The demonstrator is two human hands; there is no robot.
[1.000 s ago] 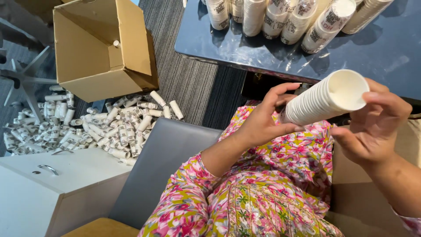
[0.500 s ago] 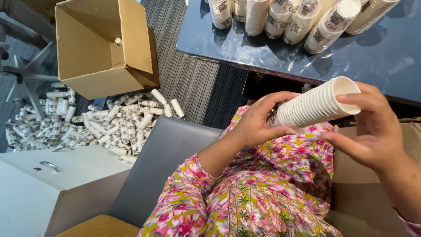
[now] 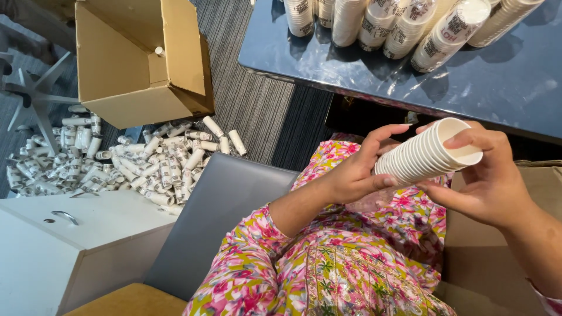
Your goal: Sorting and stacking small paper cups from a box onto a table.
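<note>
A stack of white paper cups lies tilted in front of me, its open mouth up and to the right. My left hand wraps the lower end of the stack from the left. My right hand grips the upper end, with the thumb under the cups and a finger across the top rim. Both hands hover over my lap, which is covered by a pink flowered garment.
A dark glossy table ahead carries several wrapped sleeves of cups. An open cardboard box stands on the carpet at upper left beside a pile of wrapped cup sleeves. A white cabinet sits at lower left, a brown box at right.
The cup stack and both hands have shifted slightly down and left. My right finger now lies across the top rim.
</note>
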